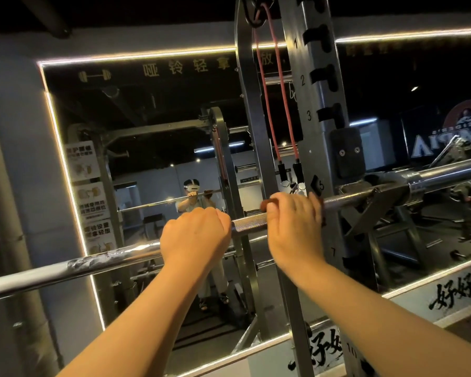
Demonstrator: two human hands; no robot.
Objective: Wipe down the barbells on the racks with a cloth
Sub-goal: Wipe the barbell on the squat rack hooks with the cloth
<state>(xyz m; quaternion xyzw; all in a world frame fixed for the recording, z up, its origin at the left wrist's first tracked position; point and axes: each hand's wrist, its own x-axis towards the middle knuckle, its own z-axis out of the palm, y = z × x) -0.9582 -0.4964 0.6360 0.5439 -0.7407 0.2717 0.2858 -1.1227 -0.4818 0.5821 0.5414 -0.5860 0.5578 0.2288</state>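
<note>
Looking down from the head camera, our left hand (195, 235) curls tightly around the barbell (249, 225), which rests on the rack beside the numbered upright (318, 104). Our right hand (294, 221) clasps a reddish-brown cloth (265, 204) around the bar. The 2 hands are near each other but apart.

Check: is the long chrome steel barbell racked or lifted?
Racked: barbell rests in the dark rack hook; left hand and right hand grip it.
</note>
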